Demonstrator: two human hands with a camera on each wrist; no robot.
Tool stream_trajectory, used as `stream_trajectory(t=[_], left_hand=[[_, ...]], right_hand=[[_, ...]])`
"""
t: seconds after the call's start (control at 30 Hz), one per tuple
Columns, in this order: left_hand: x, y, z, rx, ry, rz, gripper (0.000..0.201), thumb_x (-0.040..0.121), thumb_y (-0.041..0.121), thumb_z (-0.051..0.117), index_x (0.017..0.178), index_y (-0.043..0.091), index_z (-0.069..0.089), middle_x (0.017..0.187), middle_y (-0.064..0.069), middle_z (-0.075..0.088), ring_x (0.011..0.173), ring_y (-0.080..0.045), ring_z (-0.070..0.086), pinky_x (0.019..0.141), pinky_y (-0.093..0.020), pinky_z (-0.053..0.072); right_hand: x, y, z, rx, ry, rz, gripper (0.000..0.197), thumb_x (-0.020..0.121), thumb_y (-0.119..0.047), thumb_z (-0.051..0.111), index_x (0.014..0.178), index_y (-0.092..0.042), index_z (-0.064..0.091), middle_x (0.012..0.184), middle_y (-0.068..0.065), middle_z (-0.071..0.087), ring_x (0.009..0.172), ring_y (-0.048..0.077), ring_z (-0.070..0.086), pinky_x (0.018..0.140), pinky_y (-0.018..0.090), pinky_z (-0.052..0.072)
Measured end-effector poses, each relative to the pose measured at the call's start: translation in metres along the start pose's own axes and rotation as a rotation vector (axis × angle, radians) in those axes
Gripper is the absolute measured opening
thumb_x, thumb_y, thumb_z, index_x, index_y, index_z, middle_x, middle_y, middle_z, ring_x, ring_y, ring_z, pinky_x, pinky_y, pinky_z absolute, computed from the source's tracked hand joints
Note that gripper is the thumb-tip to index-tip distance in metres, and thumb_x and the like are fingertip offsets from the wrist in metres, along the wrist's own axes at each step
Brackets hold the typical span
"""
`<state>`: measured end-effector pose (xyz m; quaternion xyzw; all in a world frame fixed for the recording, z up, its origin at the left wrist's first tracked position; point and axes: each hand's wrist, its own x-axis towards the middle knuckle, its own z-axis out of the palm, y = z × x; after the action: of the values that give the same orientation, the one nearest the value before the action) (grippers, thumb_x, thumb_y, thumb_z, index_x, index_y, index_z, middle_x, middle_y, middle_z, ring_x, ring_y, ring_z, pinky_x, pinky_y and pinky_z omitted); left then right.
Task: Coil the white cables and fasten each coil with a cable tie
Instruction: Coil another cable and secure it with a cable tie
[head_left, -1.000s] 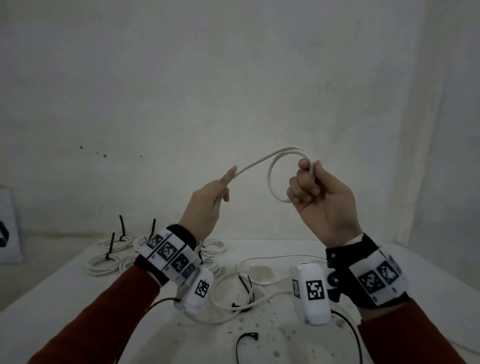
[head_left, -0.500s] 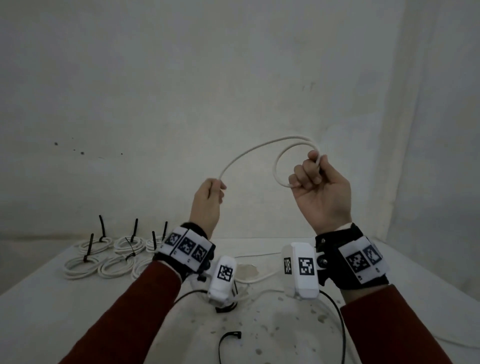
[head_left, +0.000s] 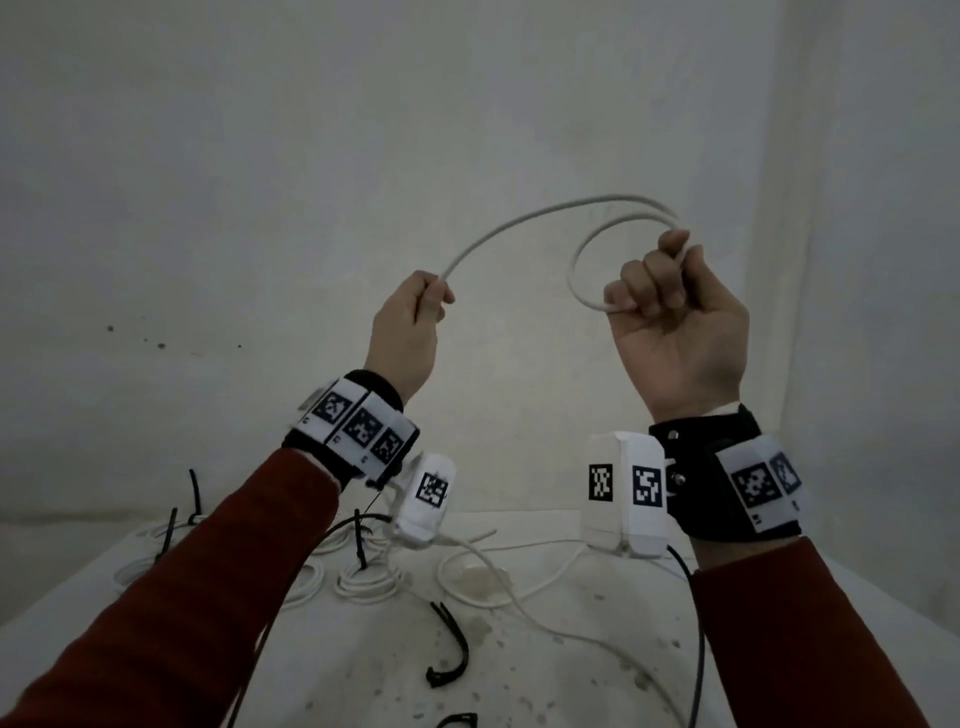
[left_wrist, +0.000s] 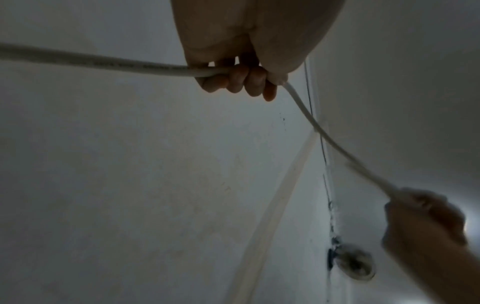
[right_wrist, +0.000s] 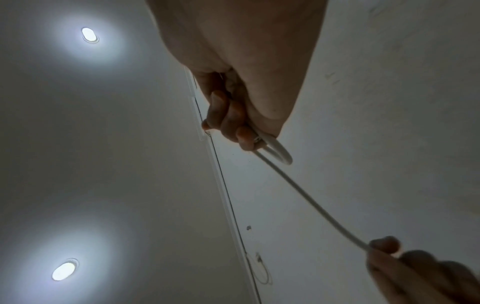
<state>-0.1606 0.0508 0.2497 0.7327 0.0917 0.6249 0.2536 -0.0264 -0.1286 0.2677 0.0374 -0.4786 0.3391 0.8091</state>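
A white cable (head_left: 524, 221) arcs in the air between both raised hands. My right hand (head_left: 670, 317) grips a small loop of it (head_left: 584, 260) in curled fingers; the right wrist view shows that loop (right_wrist: 279, 151) sticking out of the fist. My left hand (head_left: 410, 322) holds the cable's free run, fingers (left_wrist: 239, 79) curled round it. The cable's tail (head_left: 530, 587) trails down onto the white table (head_left: 857, 603). Loose black cable ties (head_left: 452, 649) lie on the table near the front.
Several finished white coils with black ties (head_left: 363, 577) sit at the table's back left, partly behind my left sleeve. A black wire (head_left: 698, 639) hangs from the right wrist unit. A plain wall stands close behind the table.
The left hand has slid back along the cable and away from the right hand, so the span between them is longer and arches higher. The right hand keeps its loop.
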Motion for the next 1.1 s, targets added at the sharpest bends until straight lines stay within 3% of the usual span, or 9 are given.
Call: stream_trajectory(t=[0.13,0.23,0.47,0.57,0.67,0.77,0.87,0.97,1.1], left_hand=[[-0.018,-0.010,-0.003,0.198,-0.099,0.202,0.023,0.101,0.019,0.040,0.087,0.009,0.056,0.063,0.005,0.043,0.051,-0.007,0.037,0.050,-0.015,0.031],[-0.029,-0.013,0.000,0.295,-0.161,0.310,0.023,0.100,0.018,0.041,0.089,0.007,0.058,0.063,0.002,0.047,0.052,-0.010,0.040,0.054,-0.015,0.033],[-0.043,-0.010,0.011,0.388,-0.307,0.406,0.030,0.097,0.025,0.040,0.089,0.003,0.059,0.073,0.002,0.057,0.059,-0.015,0.046,0.058,-0.016,0.031],[-0.048,-0.006,0.017,0.430,-0.378,0.452,0.037,0.098,0.034,0.038,0.091,0.003,0.058,0.075,-0.006,0.060,0.061,-0.018,0.048,0.058,-0.023,0.031],[-0.049,-0.001,0.016,0.400,-0.342,0.419,0.025,0.098,0.022,0.046,0.094,0.001,0.061,0.077,-0.008,0.061,0.062,-0.016,0.045,0.058,-0.021,0.026],[-0.050,-0.004,0.011,0.374,-0.338,0.336,0.021,0.096,0.021,0.051,0.092,0.005,0.064,0.068,0.003,0.055,0.055,-0.006,0.042,0.056,-0.016,0.031],[-0.057,-0.009,0.012,0.359,-0.375,0.237,0.019,0.094,0.023,0.055,0.091,0.008,0.065,0.062,0.012,0.048,0.055,-0.002,0.043,0.056,-0.010,0.033],[-0.066,-0.016,0.012,0.327,-0.412,0.173,0.016,0.094,0.022,0.055,0.090,0.011,0.065,0.062,0.013,0.048,0.055,-0.002,0.043,0.056,-0.010,0.033],[-0.072,-0.031,0.007,0.312,-0.454,0.116,0.019,0.097,0.020,0.049,0.090,0.013,0.065,0.062,0.010,0.046,0.056,-0.003,0.043,0.056,-0.013,0.034]], right_hand=[[0.009,-0.006,0.016,0.005,-0.015,-0.045,0.030,0.098,-0.016,0.030,0.094,-0.004,0.058,0.056,-0.001,0.038,0.052,0.013,0.034,0.055,0.024,0.035],[0.020,-0.003,0.021,-0.037,-0.047,-0.047,0.031,0.103,-0.016,0.026,0.102,-0.004,0.054,0.058,-0.002,0.045,0.053,0.013,0.040,0.060,0.023,0.035],[0.040,0.023,0.014,-0.356,-0.034,-0.020,0.021,0.104,-0.013,0.031,0.099,-0.007,0.051,0.071,0.002,0.063,0.057,0.013,0.054,0.064,0.024,0.048],[0.038,0.035,0.003,-0.840,-0.084,-0.043,0.010,0.102,-0.008,0.039,0.096,-0.007,0.048,0.080,0.008,0.068,0.061,0.018,0.061,0.066,0.029,0.052],[0.029,0.042,-0.011,-1.463,-0.292,-0.008,0.012,0.100,-0.006,0.041,0.091,-0.009,0.047,0.076,0.006,0.067,0.056,0.020,0.060,0.059,0.031,0.049],[0.017,0.042,-0.026,-1.927,-0.514,0.120,0.010,0.098,-0.011,0.044,0.090,-0.016,0.045,0.076,-0.004,0.065,0.062,0.011,0.059,0.066,0.034,0.051],[0.008,0.035,-0.037,-2.150,-0.603,0.232,0.011,0.099,-0.016,0.041,0.090,-0.022,0.041,0.071,-0.011,0.057,0.072,0.017,0.058,0.070,0.041,0.049],[0.004,0.021,-0.043,-2.242,-0.598,0.342,0.013,0.103,-0.024,0.036,0.091,-0.020,0.041,0.070,-0.015,0.047,0.069,0.018,0.048,0.067,0.037,0.039],[-0.001,-0.004,-0.053,-2.418,-0.646,0.391,0.037,0.100,-0.048,0.029,0.076,-0.022,0.038,0.065,-0.005,0.046,0.062,0.019,0.045,0.062,0.036,0.034]])
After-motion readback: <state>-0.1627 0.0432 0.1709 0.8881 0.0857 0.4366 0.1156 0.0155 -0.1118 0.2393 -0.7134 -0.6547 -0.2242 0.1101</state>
